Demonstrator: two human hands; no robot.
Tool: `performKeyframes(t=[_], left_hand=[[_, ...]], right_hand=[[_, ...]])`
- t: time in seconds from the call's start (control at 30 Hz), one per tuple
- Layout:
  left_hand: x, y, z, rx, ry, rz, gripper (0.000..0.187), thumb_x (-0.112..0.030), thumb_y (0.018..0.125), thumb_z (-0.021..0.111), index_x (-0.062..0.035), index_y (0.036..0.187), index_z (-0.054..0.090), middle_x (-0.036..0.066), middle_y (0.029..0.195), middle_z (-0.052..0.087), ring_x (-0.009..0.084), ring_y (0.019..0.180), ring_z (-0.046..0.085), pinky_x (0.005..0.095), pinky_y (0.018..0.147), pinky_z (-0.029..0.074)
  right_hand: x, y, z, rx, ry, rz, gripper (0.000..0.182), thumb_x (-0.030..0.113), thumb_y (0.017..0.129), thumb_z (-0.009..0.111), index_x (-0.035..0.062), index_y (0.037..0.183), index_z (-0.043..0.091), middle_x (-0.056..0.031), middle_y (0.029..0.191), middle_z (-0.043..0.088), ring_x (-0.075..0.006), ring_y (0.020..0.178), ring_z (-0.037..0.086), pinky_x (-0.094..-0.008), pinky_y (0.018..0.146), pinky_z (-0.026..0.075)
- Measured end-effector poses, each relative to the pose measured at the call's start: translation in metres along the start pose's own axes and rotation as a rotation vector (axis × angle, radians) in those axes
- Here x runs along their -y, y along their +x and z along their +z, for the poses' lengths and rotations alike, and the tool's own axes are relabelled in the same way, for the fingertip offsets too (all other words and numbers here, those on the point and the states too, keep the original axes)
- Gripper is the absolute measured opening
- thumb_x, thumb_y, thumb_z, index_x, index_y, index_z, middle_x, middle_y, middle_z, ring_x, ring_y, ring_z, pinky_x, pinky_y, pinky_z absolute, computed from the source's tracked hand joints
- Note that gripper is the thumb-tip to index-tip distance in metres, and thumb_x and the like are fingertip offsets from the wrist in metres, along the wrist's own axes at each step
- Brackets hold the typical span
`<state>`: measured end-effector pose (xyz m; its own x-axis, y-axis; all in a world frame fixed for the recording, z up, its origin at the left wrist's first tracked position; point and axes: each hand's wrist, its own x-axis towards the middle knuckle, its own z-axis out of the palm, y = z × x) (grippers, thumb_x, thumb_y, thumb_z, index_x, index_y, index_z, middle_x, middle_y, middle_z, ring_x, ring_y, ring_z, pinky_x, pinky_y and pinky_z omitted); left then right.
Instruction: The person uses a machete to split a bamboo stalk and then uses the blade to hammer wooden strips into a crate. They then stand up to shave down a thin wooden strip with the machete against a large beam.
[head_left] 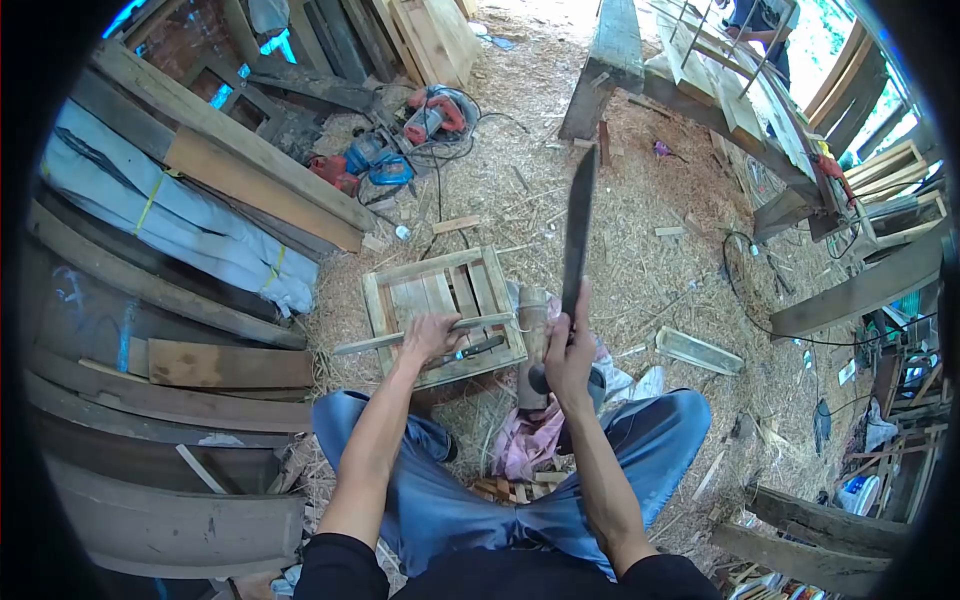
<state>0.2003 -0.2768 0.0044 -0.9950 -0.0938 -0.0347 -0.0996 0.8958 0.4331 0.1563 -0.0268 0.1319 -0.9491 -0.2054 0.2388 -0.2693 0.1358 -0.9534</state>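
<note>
My left hand (430,338) is closed around a thin wooden strip (375,343), which lies across a low slatted wooden stool (377,305). The strip's right end reaches close to an upright piece of round wood (533,315) between my knees. My right hand (570,362) grips a machete (577,220) by its handle, the dark blade raised and pointing away from me. On the stool, just right of my left hand, rests a knife with a black handle (484,346). A pink cloth (530,440) hangs below the round wood.
Wood shavings cover the floor (480,150). Red and blue power tools (385,150) with cords lie ahead on the left. Planks and a wrapped bundle (180,220) line the left side. A timber bench (690,95) stands front right, a person (765,30) behind it. A short board (700,350) lies to the right.
</note>
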Motion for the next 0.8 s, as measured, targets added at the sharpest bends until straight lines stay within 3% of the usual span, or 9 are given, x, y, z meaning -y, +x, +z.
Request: performKeyframes(t=[0.07, 0.13, 0.2, 0.23, 0.33, 0.37, 0.57, 0.67, 0.8], left_hand=[[-0.002, 0.0, -0.002, -0.013, -0.003, 0.01, 0.026, -0.038, 0.08, 0.069, -0.0173, 0.097, 0.069, 0.02, 0.073, 0.065, 0.0412, 0.075, 0.064, 0.0516, 0.064, 0.052], [-0.01, 0.0, -0.01, 0.03, 0.061, -0.022, 0.025, -0.036, 0.081, 0.068, -0.0172, 0.098, 0.069, 0.02, 0.074, 0.065, 0.0414, 0.076, 0.065, 0.0517, 0.065, 0.052], [-0.003, -0.004, 0.006, -0.01, 0.089, 0.02, 0.028, -0.041, 0.082, 0.067, -0.0158, 0.094, 0.068, 0.02, 0.075, 0.066, 0.0412, 0.076, 0.066, 0.0515, 0.065, 0.053], [0.0, -0.001, 0.004, -0.048, 0.12, 0.056, 0.032, -0.046, 0.084, 0.065, -0.0144, 0.091, 0.067, 0.02, 0.077, 0.068, 0.0411, 0.076, 0.066, 0.0514, 0.065, 0.053], [0.004, 0.003, 0.006, -0.018, 0.084, 0.047, 0.034, -0.046, 0.084, 0.065, -0.0137, 0.093, 0.067, 0.02, 0.079, 0.068, 0.0412, 0.077, 0.066, 0.0516, 0.065, 0.054], [0.004, 0.004, 0.004, 0.011, 0.071, 0.047, 0.035, -0.047, 0.084, 0.065, -0.0129, 0.093, 0.067, 0.02, 0.079, 0.068, 0.0411, 0.077, 0.066, 0.0516, 0.066, 0.054], [-0.006, 0.002, -0.007, 0.066, 0.044, -0.028, 0.035, -0.046, 0.083, 0.065, -0.0124, 0.092, 0.068, 0.02, 0.078, 0.068, 0.0414, 0.078, 0.066, 0.0512, 0.068, 0.054], [-0.002, 0.004, -0.001, 0.027, 0.071, 0.029, 0.034, -0.045, 0.082, 0.066, -0.0125, 0.092, 0.068, 0.019, 0.081, 0.068, 0.0411, 0.08, 0.066, 0.0508, 0.069, 0.054], [0.017, 0.008, 0.012, -0.04, 0.085, 0.1, 0.033, -0.044, 0.083, 0.065, -0.0123, 0.092, 0.068, 0.019, 0.085, 0.069, 0.0403, 0.083, 0.066, 0.0506, 0.07, 0.054]], right_hand=[[-0.007, -0.011, 0.008, -0.045, -0.084, -0.037, 0.059, 0.005, 0.1, 0.039, 0.0128, 0.155, 0.019, 0.0017, 0.06, 0.044, -0.0053, 0.049, 0.04, -0.0235, 0.043, 0.035], [-0.07, -0.048, 0.023, -0.01, -0.27, 0.117, 0.061, 0.003, 0.094, 0.043, 0.0075, 0.152, 0.024, -0.0303, 0.124, 0.057, -0.0311, 0.112, 0.062, -0.038, 0.09, 0.05], [-0.125, -0.073, 0.025, 0.215, -0.536, -0.04, 0.064, 0.002, 0.091, 0.045, 0.0087, 0.152, 0.025, -0.0322, 0.151, 0.027, -0.0356, 0.14, 0.034, -0.0432, 0.109, 0.036], [-0.115, -0.077, 0.025, 0.151, -0.46, -0.053, 0.067, 0.004, 0.09, 0.047, 0.0119, 0.153, 0.025, -0.0345, 0.129, 0.052, -0.0417, 0.118, 0.057, -0.0465, 0.094, 0.047], [-0.092, -0.058, 0.008, 0.38, -0.347, 0.449, 0.067, 0.005, 0.091, 0.046, 0.0148, 0.153, 0.025, -0.0326, 0.096, 0.064, -0.044, 0.084, 0.067, -0.0501, 0.075, 0.05], [-0.095, -0.057, 0.01, 0.283, -0.31, 0.247, 0.065, 0.004, 0.092, 0.044, 0.0157, 0.153, 0.024, -0.0294, 0.071, 0.061, -0.0409, 0.053, 0.061, -0.0477, 0.058, 0.046], [0.009, -0.01, 0.008, -0.084, -0.102, 0.135, 0.058, 0.008, 0.098, 0.043, 0.0094, 0.153, 0.024, -0.0262, 0.076, 0.063, -0.0308, 0.054, 0.06, -0.0382, 0.055, 0.045], [-0.067, -0.05, 0.029, -0.18, -0.318, -0.033, 0.061, 0.007, 0.096, 0.045, 0.0128, 0.153, 0.024, -0.0276, 0.072, 0.061, -0.0349, 0.058, 0.064, -0.0435, 0.058, 0.048], [-0.127, -0.089, 0.033, 0.193, -0.478, 0.147, 0.071, 0.007, 0.09, 0.051, 0.0255, 0.154, 0.023, -0.0321, 0.07, 0.059, -0.043, 0.062, 0.064, -0.052, 0.061, 0.047]])
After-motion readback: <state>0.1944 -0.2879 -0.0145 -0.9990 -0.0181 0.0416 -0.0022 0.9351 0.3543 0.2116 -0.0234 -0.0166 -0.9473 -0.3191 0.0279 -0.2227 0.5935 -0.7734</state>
